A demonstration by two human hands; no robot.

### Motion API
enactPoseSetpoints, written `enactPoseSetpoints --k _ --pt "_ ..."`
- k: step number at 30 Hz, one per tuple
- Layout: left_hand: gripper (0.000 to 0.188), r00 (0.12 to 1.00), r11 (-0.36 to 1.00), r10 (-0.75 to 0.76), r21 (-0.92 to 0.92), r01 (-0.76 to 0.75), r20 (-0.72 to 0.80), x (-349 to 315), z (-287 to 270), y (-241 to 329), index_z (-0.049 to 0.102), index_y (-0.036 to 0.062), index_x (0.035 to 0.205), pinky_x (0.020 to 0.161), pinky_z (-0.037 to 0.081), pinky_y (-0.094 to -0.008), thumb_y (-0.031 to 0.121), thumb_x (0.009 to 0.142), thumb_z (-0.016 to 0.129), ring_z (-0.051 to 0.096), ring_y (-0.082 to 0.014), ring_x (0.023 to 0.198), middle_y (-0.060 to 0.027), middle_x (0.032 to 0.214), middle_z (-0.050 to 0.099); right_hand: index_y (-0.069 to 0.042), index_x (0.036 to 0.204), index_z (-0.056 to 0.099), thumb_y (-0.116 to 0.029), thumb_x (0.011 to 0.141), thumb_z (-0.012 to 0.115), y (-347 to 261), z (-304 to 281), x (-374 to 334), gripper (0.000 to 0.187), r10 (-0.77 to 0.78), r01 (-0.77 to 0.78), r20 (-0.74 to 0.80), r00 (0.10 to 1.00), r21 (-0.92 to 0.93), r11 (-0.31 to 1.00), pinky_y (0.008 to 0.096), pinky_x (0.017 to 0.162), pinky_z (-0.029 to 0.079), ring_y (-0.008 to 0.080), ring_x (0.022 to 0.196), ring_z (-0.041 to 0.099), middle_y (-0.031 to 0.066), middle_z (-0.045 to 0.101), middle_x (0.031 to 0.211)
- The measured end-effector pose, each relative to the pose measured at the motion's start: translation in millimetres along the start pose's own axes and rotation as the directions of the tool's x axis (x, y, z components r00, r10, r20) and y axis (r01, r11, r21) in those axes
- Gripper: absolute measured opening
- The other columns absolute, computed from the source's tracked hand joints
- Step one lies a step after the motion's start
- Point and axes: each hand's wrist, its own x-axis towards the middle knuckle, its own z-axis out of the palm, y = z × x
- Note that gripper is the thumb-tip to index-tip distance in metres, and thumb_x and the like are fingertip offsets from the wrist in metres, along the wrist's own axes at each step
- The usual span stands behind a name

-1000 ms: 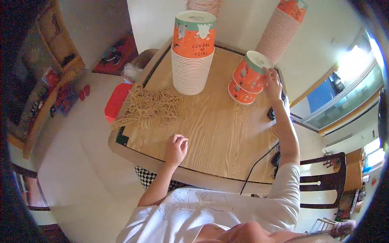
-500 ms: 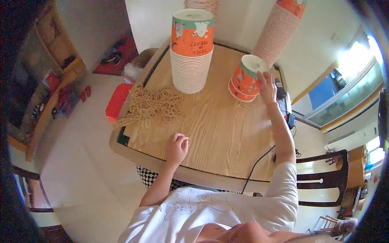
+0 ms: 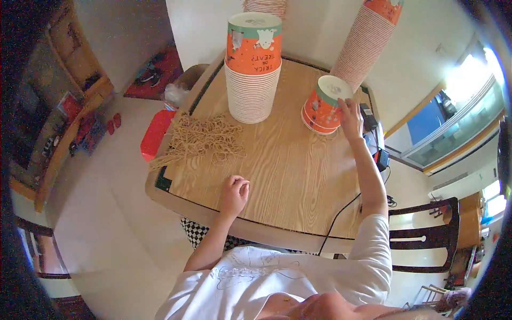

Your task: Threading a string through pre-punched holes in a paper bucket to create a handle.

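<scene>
At the right of the table, my right hand (image 3: pixel 351 120) has its fingers on the side of an upside-down orange paper bucket (image 3: pixel 324 105) with a green band and pale base. The bucket sits over another one, whose white rim (image 3: pixel 314 128) shows just below it. My left hand (image 3: pixel 234 195) rests near the table's front edge, fingers curled in and nothing visible in them. Left of the middle stands a tall stack of nested upside-down buckets (image 3: pixel 253 58). Beside it, a tangled heap of tan rubber bands (image 3: pixel 205 137) lies on the wooden table (image 3: pixel 282 176).
Behind the right bucket leans a taller stack (image 3: pixel 365 45), and part of another stack (image 3: pixel 265 6) shows at the back. A black power adapter (image 3: pixel 368 117) and a cable (image 3: pixel 340 216) lie on the right. A red container (image 3: pixel 156 136) is at the left edge; a dark chair (image 3: pixel 426 234) stands right.
The bucket under my right hand has come down slightly over the one below it, and my right hand has lowered with it. My left hand stays in place.
</scene>
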Motion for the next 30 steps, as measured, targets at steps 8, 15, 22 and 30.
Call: enactPoseSetpoints --k 8,15,22,30 --pt "0.008 0.998 0.999 0.037 0.005 -0.037 -0.059 0.4 2.9 -0.8 0.063 0.0063 0.079 0.072 0.045 -0.0368 0.006 0.072 0.066 0.054 -0.0256 0.083 -0.0067 0.086 0.055 -0.016 0.118 0.053 -0.005 0.075 0.056 2.8 5.2 -1.8 0.045 -0.016 0.016 -0.013 1.0 -0.003 1.0 0.0382 0.078 0.05 0.0294 0.097 0.053 0.0107 0.052 0.11" --pt "0.009 1.0 1.0 0.006 -0.001 -0.006 0.008 -0.7 3.8 -4.6 0.063 0.0051 0.083 0.077 0.046 -0.0362 0.009 0.076 0.066 0.053 -0.0264 0.09 -0.0087 0.091 0.054 -0.016 0.117 0.053 -0.006 0.076 0.055 5.4 11.8 -5.1 0.042 -0.003 0.003 0.001 1.0 -0.045 0.999 0.0374 0.079 0.049 0.0294 0.098 0.053 0.0105 0.051 0.11" --pt "0.008 1.0 1.0 0.008 0.003 -0.008 -0.007 1.0 1.5 0.2 0.064 0.005 0.083 0.076 0.047 -0.036 0.009 0.076 0.066 0.055 -0.0266 0.088 -0.0092 0.091 0.055 -0.013 0.117 0.052 -0.009 0.078 0.055 7.8 15.1 -10.0 0.039 -0.007 0.008 0.018 1.0 -0.078 0.997 0.0374 0.08 0.049 0.0295 0.1 0.052 0.0101 0.05 0.112" --pt "0.009 0.997 0.999 0.047 -0.002 -0.047 -0.062 1.6 2.0 0.6 0.062 0.0058 0.079 0.07 0.045 -0.0381 0.005 0.071 0.066 0.055 -0.0272 0.081 -0.0084 0.086 0.055 -0.015 0.125 0.046 -0.005 0.077 0.056 -0.1 29.1 -28.6 0.05 0.058 -0.059 -0.02 0.998 -0.055 0.997 0.0393 0.086 0.047 0.0315 0.11 0.047 0.0121 0.046 0.121"
